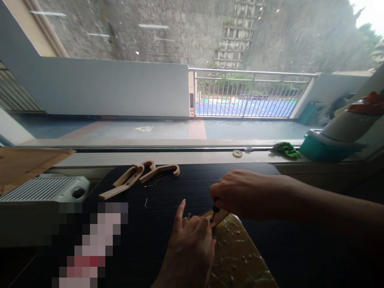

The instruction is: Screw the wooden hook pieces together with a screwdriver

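Note:
My right hand (240, 194) is closed round a small dark-handled tool, likely a screwdriver (213, 214), whose tip points down at a wooden piece (220, 216). My left hand (189, 244) is curled beside it, index finger raised, pressing on that piece where it lies on a brown tape-wrapped package (240, 256). Both hands work over a black table (156, 224). Small screws (146, 203) lie scattered on the table and on the package.
Three curved wooden hook-shaped parts (141, 174) lie at the table's far left. A white slatted appliance (45, 190) and a wooden board (24, 162) stand at the left. On the window sill are a green cloth (286, 149), a teal-based device (330, 140) and a small round thing (237, 153).

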Demonstrator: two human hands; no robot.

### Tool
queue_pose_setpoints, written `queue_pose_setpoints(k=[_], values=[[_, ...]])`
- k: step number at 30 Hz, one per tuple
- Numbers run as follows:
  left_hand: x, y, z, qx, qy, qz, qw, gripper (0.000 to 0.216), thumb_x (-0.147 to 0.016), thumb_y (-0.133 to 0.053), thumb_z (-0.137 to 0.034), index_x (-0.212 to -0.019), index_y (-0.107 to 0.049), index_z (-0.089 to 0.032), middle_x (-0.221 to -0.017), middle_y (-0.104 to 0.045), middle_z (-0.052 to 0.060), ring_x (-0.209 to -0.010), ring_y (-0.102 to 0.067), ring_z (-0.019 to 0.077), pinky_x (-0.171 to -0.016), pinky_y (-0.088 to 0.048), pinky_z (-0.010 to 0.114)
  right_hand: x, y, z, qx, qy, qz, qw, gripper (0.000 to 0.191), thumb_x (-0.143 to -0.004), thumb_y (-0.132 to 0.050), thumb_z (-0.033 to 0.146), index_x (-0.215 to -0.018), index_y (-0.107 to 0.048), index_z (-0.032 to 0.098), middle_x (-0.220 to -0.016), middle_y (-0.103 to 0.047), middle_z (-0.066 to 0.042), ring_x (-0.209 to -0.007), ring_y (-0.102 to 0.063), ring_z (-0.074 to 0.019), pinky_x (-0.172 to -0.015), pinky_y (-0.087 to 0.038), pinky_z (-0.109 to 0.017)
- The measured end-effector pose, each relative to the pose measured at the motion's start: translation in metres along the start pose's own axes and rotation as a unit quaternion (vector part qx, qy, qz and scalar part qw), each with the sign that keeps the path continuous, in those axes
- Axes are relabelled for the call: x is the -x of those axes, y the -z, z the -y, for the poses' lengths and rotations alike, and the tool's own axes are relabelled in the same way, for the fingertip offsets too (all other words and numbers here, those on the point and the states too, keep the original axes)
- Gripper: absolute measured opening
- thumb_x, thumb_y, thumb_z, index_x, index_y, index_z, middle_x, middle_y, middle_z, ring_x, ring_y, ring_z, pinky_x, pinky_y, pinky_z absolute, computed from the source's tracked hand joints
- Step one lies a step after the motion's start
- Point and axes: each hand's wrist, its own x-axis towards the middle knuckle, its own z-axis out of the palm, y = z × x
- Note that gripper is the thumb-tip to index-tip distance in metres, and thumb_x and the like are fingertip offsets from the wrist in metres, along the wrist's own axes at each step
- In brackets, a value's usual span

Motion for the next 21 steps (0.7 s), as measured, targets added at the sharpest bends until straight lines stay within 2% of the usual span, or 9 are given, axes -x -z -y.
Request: queue_pose_setpoints(k=[5,10,13,17,21], values=[[0.002,0.000,-0.002,0.001,0.006,-0.010,1.000,0.023,-0.088,-0.040,-0.014,-0.092,-0.062,-0.016,-0.086,-0.059,0.002,-0.082,-0.055,0.0175,-0.110,-0.013,0.059,0.002,0.001,0.002,-0.001,-0.013,-0.022,1.000,0.024,-0.091,-0.047,0.026,-0.078,-0.062,0.014,-0.063,-0.060,-0.002,-0.049,-0.047,-0.0102,-0.045,-0.023,-0.024],[0.002,0.003,0.000,-0.005,-0.002,0.010,1.000,0.024,-0.090,-0.039,-0.016,-0.097,-0.062,-0.016,-0.089,-0.059,0.004,-0.085,-0.055,0.0188,-0.109,-0.014,0.061,0.007,0.019,0.009,0.014,-0.011,-0.004,1.000,0.010,-0.084,-0.056,0.021,-0.081,-0.064,0.017,-0.061,-0.060,0.001,-0.049,-0.047,-0.0100,-0.043,-0.022,-0.023],[0.001,0.004,0.001,-0.001,-0.005,0.015,1.000,0.024,-0.090,-0.038,-0.016,-0.097,-0.061,-0.017,-0.089,-0.059,0.003,-0.084,-0.055,0.0182,-0.109,-0.014,0.062,0.007,0.021,0.009,0.021,0.032,0.006,0.999,0.012,-0.084,-0.055,0.014,-0.076,-0.063,0.018,-0.067,-0.064,0.000,-0.052,-0.049,-0.0095,-0.046,-0.026,-0.023],[0.002,0.001,0.002,0.006,-0.008,0.012,1.000,0.024,-0.090,-0.038,-0.015,-0.094,-0.061,-0.017,-0.088,-0.059,0.002,-0.083,-0.055,0.0170,-0.110,-0.013,0.060,0.004,0.005,0.005,0.012,0.059,-0.063,0.996,0.020,-0.085,-0.054,0.008,-0.071,-0.061,0.019,-0.070,-0.066,0.000,-0.057,-0.052,-0.0094,-0.053,-0.032,-0.024],[0.003,-0.003,0.002,0.002,-0.004,-0.011,1.000,0.024,-0.089,-0.038,-0.014,-0.091,-0.062,-0.016,-0.085,-0.059,0.001,-0.081,-0.055,0.0168,-0.110,-0.013,0.059,0.005,-0.011,-0.003,-0.042,0.011,-0.122,0.992,0.025,-0.088,-0.053,0.014,-0.065,-0.058,0.021,-0.060,-0.061,0.001,-0.053,-0.052,-0.0103,-0.050,-0.030,-0.026]])
